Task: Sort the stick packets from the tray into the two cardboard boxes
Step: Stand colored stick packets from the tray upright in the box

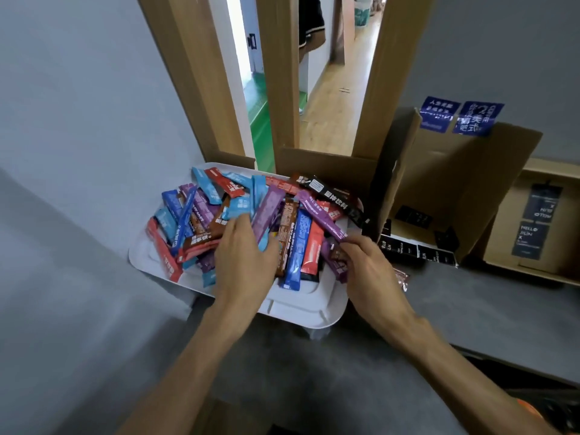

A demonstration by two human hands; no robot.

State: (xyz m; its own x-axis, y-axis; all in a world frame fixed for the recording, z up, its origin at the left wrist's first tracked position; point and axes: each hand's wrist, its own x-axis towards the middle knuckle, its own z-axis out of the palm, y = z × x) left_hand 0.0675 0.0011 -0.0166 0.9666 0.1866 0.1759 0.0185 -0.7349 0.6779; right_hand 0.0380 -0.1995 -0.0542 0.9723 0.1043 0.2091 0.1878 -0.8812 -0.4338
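A white tray [301, 306] on the grey table holds a heap of several stick packets in blue, red, purple, brown and black. My left hand [243, 255] lies flat on the middle of the heap with its fingers spread over brown and light blue packets. My right hand [368, 262] pinches the near end of a purple packet [320, 215] that slants up and away to the left. An open cardboard box [452, 183] stands right of the tray with several black packets [408, 246] on its floor. A second cardboard box [508, 233] sits further right, with dark labels.
A brown packet [401, 277] lies on the table just right of the tray. The tray's front corner hangs over the table edge. Behind the tray are wooden door frames and an open doorway with a person standing beyond. A grey wall rises at the left.
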